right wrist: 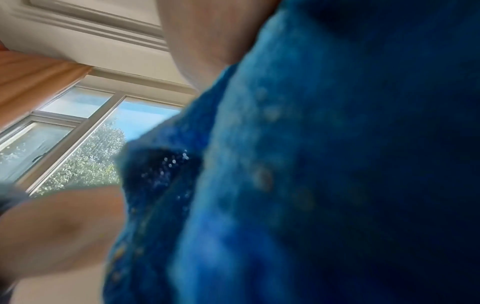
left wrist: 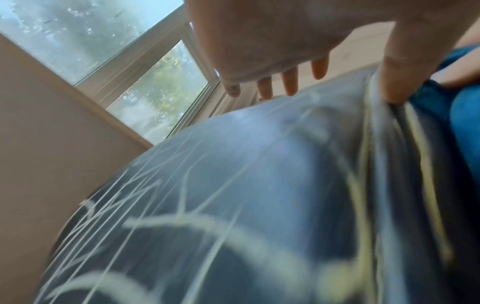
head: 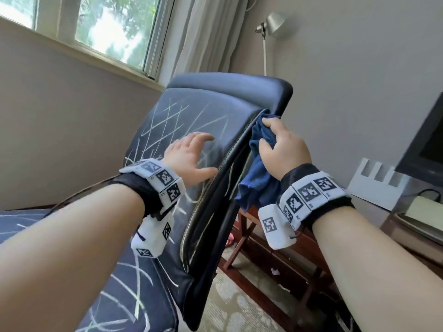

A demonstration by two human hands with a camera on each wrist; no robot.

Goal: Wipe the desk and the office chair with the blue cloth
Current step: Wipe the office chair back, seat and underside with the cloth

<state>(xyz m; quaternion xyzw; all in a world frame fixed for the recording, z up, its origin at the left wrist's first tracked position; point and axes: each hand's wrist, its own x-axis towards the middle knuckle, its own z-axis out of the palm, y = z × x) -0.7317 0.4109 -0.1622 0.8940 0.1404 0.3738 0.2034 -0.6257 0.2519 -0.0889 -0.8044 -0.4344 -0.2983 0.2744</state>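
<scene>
Your right hand (head: pixel 284 149) grips the blue cloth (head: pixel 257 178), fingers curled round a bunched part of it, and holds it against the right edge of the office chair's backrest (head: pixel 203 111). The rest of the cloth hangs loose below your hand, beside the side seam of the backrest. In the right wrist view the cloth fills most of the picture, blurred and close.

The office chair is dark blue and covered in pale, criss-crossing scribble lines, on the front of the backrest and on the seat (head: pixel 124 295) at the lower left. The backrest is tilted in the head view.

Your left hand (head: pixel 189 155) lies flat on the front of the backrest, fingers spread and relaxed, holding nothing. In the left wrist view its thumb (left wrist: pixel 394 82) rests at the piped seam along the backrest's right edge, just beside the cloth.

Both wrists wear black bands with white blocks printed with black square markers.

Behind the chair are a window (head: pixel 96 27) with trees outside, a pale curtain (head: pixel 211 32) and a silver lamp (head: pixel 273 25) against the wall. To the right, a wooden worktop (head: pixel 393 226) carries a dark screen (head: pixel 426 140) and a white holder (head: pixel 376 180).
</scene>
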